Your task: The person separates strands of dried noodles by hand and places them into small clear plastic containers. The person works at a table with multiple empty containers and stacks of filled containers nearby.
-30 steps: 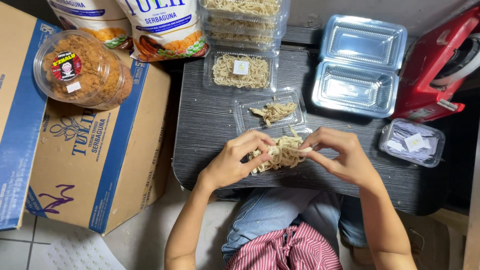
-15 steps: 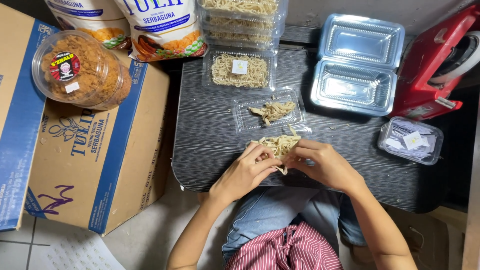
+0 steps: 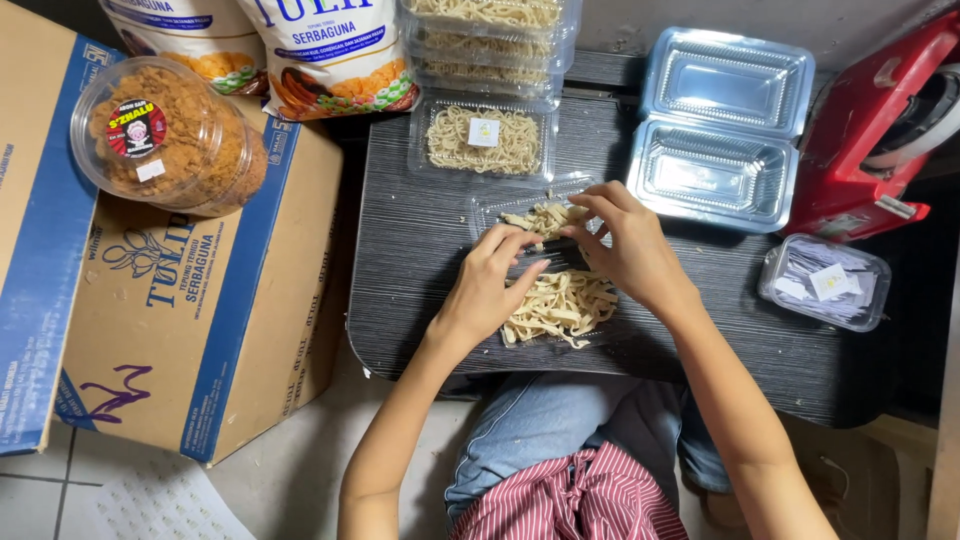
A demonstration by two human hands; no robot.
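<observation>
On the dark table (image 3: 400, 270) lies a loose pile of pale stick snacks (image 3: 556, 305) near the front edge. Behind it stands a clear plastic tray (image 3: 492, 208) with a few sticks (image 3: 545, 216) in it. My left hand (image 3: 490, 285) and my right hand (image 3: 625, 245) both reach over that tray, fingertips pinching sticks at its middle. A filled, closed tray with a small label (image 3: 484, 140) sits further back.
Stacked filled trays (image 3: 490, 30) stand at the back. An open empty clamshell (image 3: 722, 130) lies right, a small tub of paper labels (image 3: 825, 283) beside it, a red device (image 3: 880, 120) behind. Left are cardboard boxes (image 3: 190, 330), a round snack tub (image 3: 165, 140) and flour bags (image 3: 325, 50).
Both hands have moved from the loose pile near the front edge back to the open tray, carrying sticks with them. The pile now lies uncovered.
</observation>
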